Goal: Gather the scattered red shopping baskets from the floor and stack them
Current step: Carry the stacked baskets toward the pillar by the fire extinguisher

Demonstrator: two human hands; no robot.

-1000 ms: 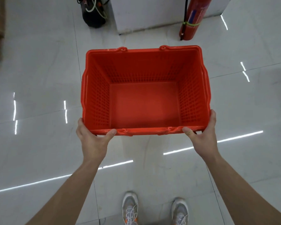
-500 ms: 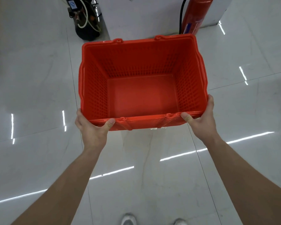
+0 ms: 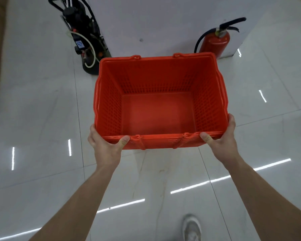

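From the head camera, a person holds a red basket [image 3: 157, 103] up in the air over the shiny white floor [image 3: 42, 119], with its open top facing up and nothing inside. The left hand [image 3: 106, 148] and the right hand [image 3: 221, 139] each grip a near corner of the rim, thumbs on top, while the other fingers wrap underneath. Behind the basket stand a red fire extinguisher [image 3: 215, 41] and a black machine [image 3: 84, 34] by a white wall, and one shoe [image 3: 191, 227] shows below.
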